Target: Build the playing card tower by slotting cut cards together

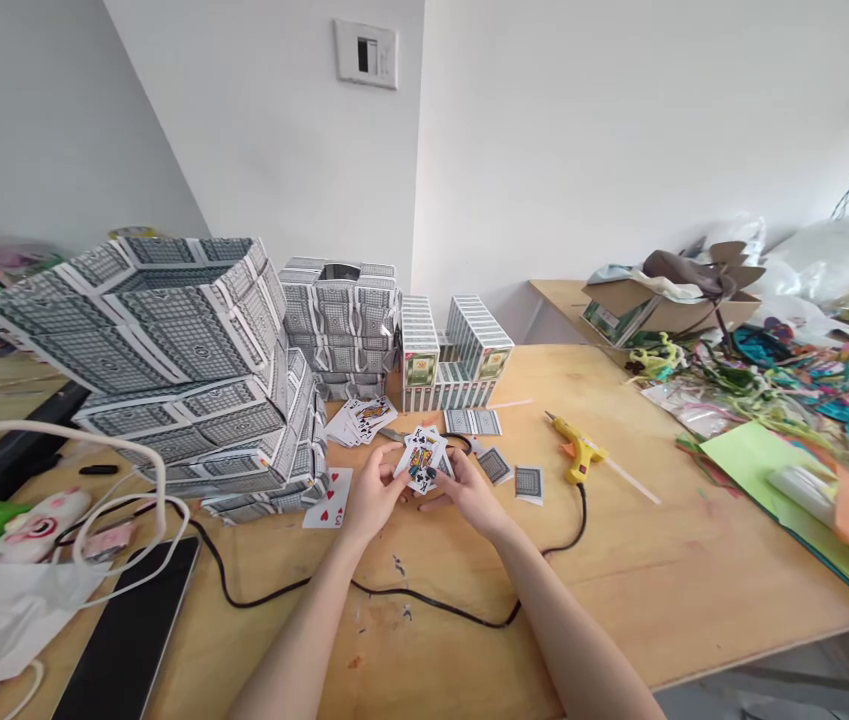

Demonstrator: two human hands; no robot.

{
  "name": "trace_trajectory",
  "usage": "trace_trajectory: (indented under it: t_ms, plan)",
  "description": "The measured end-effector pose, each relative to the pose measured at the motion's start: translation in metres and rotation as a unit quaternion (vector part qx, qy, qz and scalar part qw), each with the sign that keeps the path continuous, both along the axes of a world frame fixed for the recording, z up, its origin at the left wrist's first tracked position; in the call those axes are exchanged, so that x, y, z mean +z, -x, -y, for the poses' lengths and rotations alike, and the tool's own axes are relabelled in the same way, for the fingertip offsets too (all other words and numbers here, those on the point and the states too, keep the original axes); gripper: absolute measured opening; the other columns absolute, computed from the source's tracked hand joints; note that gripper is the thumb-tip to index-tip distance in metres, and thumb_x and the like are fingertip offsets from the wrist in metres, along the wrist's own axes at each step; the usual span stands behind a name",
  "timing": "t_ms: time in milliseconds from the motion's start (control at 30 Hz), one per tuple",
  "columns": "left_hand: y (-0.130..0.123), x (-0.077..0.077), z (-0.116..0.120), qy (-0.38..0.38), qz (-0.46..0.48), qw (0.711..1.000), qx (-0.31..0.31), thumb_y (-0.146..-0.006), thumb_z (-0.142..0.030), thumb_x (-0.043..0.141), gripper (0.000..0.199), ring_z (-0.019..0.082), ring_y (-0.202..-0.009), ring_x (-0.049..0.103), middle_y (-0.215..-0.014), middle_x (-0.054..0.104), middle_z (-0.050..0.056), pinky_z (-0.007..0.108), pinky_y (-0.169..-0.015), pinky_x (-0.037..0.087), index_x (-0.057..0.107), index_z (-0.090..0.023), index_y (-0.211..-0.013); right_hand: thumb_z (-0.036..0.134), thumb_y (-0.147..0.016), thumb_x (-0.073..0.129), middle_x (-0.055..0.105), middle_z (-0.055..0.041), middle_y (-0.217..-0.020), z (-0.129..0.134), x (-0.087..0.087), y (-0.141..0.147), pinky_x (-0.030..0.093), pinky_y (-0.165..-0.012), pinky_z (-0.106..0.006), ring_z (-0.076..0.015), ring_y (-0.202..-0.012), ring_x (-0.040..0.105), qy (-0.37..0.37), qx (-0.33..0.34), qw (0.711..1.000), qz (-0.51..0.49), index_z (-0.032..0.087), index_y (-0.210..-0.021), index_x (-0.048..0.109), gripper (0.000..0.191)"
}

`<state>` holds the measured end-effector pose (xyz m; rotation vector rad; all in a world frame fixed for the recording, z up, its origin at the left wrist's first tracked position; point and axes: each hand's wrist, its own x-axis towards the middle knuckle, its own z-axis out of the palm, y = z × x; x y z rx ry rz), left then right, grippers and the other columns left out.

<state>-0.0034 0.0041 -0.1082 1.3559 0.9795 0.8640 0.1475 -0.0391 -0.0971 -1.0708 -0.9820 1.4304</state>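
Left hand (377,488), right hand (473,490) hold cards (422,461), top one marked K

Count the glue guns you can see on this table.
1: the yellow glue gun lies on the wooden table, to the right of the right hand. Others could be hidden in the clutter at far right.

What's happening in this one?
A person is holding some playing cards between the left hand and the right hand, over a wooden table. Hollow stacked structures covered in patterned card backs stand on the left. A yellow glue gun lies to the right, not in either hand.
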Motion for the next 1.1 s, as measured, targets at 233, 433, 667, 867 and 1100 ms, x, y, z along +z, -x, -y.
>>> trace_trajectory:
  t_ms: [233, 433, 667, 867, 1100]
  plan:
    - [0.0, 0.002, -0.002, -0.043, 0.033, 0.998, 0.036, -0.068, -0.027, 0.058, 0.046, 0.018, -0.086, 0.06, -0.102, 0.061, 0.008, 0.028, -0.07, 0.049, 0.049, -0.019, -0.113, 0.043, -0.069, 0.061, 0.063, -0.0024, -0.075, -0.004, 0.0, -0.008, 0.05, -0.048, -0.027, -0.0153, -0.054, 0.06, 0.013, 0.023, 0.996, 0.084, 0.017, -0.083, 0.055, 0.031]
    - [0.002, 0.004, -0.007, 0.005, 0.021, 0.996, 0.087, -0.063, -0.03, 0.061, 0.022, 0.016, -0.068, 0.06, -0.073, 0.063, 0.003, 0.026, -0.063, 0.047, 0.058, -0.014, -0.078, 0.045, -0.066, 0.063, 0.063, -0.0007, -0.067, -0.008, -0.005, -0.011, 0.048, -0.047, -0.026, -0.0141, -0.048, 0.058, 0.013, -0.017, 0.995, 0.099, 0.017, -0.079, 0.055, 0.032]
    - [0.004, 0.003, -0.006, 0.02, 0.021, 0.999, 0.031, -0.065, -0.03, 0.061, 0.032, 0.013, -0.049, 0.054, -0.051, 0.053, -0.004, 0.024, -0.052, 0.045, 0.057, -0.014, -0.093, 0.042, -0.064, 0.064, 0.064, -0.0019, -0.069, -0.011, -0.013, -0.014, 0.048, -0.05, -0.027, -0.0179, -0.059, 0.06, -0.01, -0.061, 0.991, 0.117, 0.019, -0.079, 0.054, 0.029]
    - [0.003, 0.002, -0.005, 0.024, 0.032, 0.998, 0.044, -0.065, -0.029, 0.061, 0.022, 0.016, -0.065, 0.061, -0.073, 0.066, 0.004, 0.028, -0.062, 0.05, 0.062, -0.014, -0.081, 0.045, -0.064, 0.063, 0.053, 0.0029, -0.053, -0.008, -0.006, -0.016, 0.039, -0.047, -0.023, -0.013, -0.051, 0.05, -0.029, -0.094, 0.981, 0.165, 0.018, -0.063, 0.052, 0.028]
    - [0.004, 0.001, -0.007, 0.065, 0.061, 0.991, 0.097, -0.065, -0.032, 0.061, 0.029, 0.017, -0.064, 0.063, -0.076, 0.067, 0.006, 0.029, -0.058, 0.051, 0.061, -0.013, -0.088, 0.049, -0.071, 0.055, 0.034, 0.0053, -0.042, -0.005, 0.007, -0.028, 0.027, -0.04, -0.022, -0.0081, -0.041, 0.033, -0.062, -0.299, 0.93, 0.206, 0.019, -0.045, 0.037, 0.044]
